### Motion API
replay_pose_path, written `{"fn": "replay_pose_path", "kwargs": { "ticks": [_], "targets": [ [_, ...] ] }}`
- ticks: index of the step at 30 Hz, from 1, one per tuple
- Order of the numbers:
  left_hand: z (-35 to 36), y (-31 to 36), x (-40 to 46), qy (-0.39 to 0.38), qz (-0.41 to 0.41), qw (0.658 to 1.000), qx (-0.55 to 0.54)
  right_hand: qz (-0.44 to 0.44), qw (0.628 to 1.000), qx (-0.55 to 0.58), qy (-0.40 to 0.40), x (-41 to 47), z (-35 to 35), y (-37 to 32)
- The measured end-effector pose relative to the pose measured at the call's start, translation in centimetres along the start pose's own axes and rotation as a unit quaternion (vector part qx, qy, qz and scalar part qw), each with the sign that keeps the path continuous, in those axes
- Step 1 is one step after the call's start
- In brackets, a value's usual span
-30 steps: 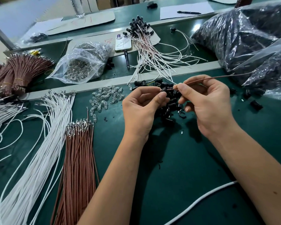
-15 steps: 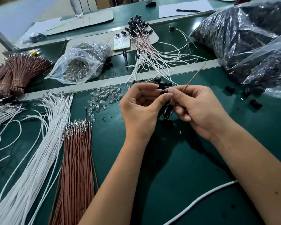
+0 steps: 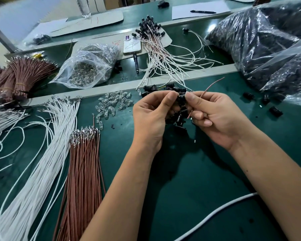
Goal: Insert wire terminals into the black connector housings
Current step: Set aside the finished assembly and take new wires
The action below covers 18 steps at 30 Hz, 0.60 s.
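Green tabletop point(image 3: 189, 197) carries, far right, big plastic bags of black parts point(image 3: 261, 40); near left lie white wires point(image 3: 42, 162) beside brown terminal wires point(image 3: 83, 171). Clear bulbs point(image 3: 114, 103) sit left of the hands. Left hand point(image 3: 149, 119) pinches a black connector housing point(image 3: 181, 98) above a housing pile point(image 3: 178, 119); right hand point(image 3: 219, 117) fingers grip a brown wire point(image 3: 210, 87) at it.

Wire-assembly workshop, green workbench point(image 3: 189, 197), bundled brown wires point(image 3: 83, 164), bagged black parts point(image 3: 261, 40)
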<state>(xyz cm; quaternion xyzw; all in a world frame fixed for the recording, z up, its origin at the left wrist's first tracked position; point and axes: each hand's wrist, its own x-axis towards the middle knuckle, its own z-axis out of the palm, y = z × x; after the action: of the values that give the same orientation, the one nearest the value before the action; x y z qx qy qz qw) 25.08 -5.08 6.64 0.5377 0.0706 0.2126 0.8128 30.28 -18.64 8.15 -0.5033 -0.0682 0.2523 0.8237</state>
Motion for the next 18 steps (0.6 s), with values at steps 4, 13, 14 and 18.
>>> {"fn": "replay_pose_path", "kwargs": {
  "ticks": [4,13,14,18],
  "targets": [
    [-0.01,-0.24,0.13,0.008,-0.003,1.0,0.007,0.009,1.0,0.011,0.0,-0.06,0.07,-0.02],
    [-0.23,-0.56,0.2,0.003,0.006,0.999,0.052,-0.001,1.0,0.015,0.026,0.08,-0.3,-0.3],
    [-0.2,-0.52,0.14,-0.005,0.014,0.998,0.06,-0.002,1.0,0.015,0.027,0.09,-0.3,-0.27],
    [-0.17,-0.49,-0.05,-0.053,0.065,0.989,0.121,-0.015,0.999,-0.005,0.03,0.05,-0.23,-0.21]
  ]
}}
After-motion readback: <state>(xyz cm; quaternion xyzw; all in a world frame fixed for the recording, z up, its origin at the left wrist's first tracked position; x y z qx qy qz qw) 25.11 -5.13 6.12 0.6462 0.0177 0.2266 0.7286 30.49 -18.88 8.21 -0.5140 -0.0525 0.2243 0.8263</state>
